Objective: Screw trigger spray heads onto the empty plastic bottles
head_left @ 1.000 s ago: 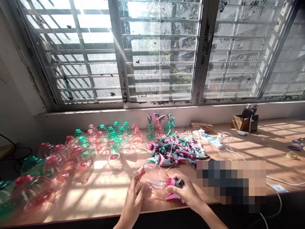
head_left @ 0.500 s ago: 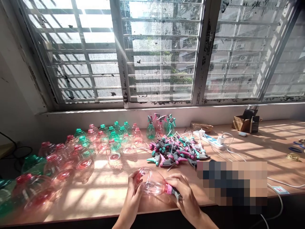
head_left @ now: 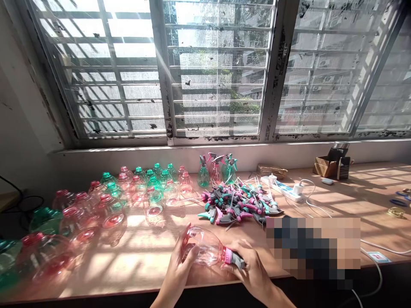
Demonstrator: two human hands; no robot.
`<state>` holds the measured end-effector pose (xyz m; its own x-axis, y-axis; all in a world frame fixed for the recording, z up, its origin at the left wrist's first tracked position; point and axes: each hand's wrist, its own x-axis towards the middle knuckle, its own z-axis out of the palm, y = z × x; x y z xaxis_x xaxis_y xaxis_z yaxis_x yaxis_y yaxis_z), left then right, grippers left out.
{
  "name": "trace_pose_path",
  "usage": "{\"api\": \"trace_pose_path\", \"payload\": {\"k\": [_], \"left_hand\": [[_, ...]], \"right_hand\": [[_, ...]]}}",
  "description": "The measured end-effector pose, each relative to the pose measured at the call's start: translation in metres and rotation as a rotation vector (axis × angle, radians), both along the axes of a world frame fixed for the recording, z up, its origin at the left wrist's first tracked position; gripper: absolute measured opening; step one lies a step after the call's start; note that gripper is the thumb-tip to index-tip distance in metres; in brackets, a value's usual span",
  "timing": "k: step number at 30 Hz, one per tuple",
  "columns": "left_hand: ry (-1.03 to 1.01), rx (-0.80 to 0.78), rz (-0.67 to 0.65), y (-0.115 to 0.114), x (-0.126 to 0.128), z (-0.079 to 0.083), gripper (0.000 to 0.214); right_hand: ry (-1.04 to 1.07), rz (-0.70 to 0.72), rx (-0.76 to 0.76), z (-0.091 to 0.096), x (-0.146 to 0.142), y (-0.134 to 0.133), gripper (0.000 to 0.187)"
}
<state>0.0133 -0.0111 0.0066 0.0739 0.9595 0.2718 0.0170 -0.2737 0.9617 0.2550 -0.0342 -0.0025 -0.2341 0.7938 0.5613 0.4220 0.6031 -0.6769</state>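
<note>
Both hands grasp the pink bottle (head_left: 205, 248) at the tabletop's (head_left: 144, 261) near edge, your left hand (head_left: 180, 267) cupping its base, your right hand (head_left: 253, 269) clenched on the trigger head (head_left: 236, 258), seemingly mid-screwing, so keep the bottle steady.

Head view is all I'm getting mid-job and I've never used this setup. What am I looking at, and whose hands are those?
There is no machine: a person works bare-handed, and the one camera sits on their head, looking forward and down, so the hands at the bottom edge are theirs. The left hand grips the pink bottle, held on its side; the right hand holds the spray head at its neck. On the table lie a pile of loose spray heads, headless pink and green bottles to the left, a few assembled sprayers by the wall and a power strip.
</note>
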Motion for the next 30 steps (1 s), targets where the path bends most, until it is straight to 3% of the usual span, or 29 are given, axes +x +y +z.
{"api": "trace_pose_path", "payload": {"k": [14, 17, 20, 25, 30], "left_hand": [[0.067, 0.166, 0.069, -0.006, 0.003, -0.015, 0.058], [0.073, 0.126, 0.040, -0.008, 0.004, -0.011, 0.059], [0.027, 0.128, 0.066, -0.008, 0.004, -0.007, 0.059], [-0.175, 0.065, 0.074, -0.005, 0.005, -0.004, 0.060], [-0.055, 0.156, 0.013, -0.009, 0.015, -0.002, 0.061]], "right_hand": [[0.384, 0.044, -0.389, 0.001, 0.001, 0.007, 0.036], [0.417, -0.036, -0.384, 0.000, 0.001, 0.006, 0.041], [0.384, -0.022, -0.288, 0.005, 0.004, 0.003, 0.042], [0.268, 0.055, -0.167, 0.039, 0.021, 0.004, 0.013], [0.434, -0.218, -0.147, 0.090, 0.071, 0.044, 0.039]]}}
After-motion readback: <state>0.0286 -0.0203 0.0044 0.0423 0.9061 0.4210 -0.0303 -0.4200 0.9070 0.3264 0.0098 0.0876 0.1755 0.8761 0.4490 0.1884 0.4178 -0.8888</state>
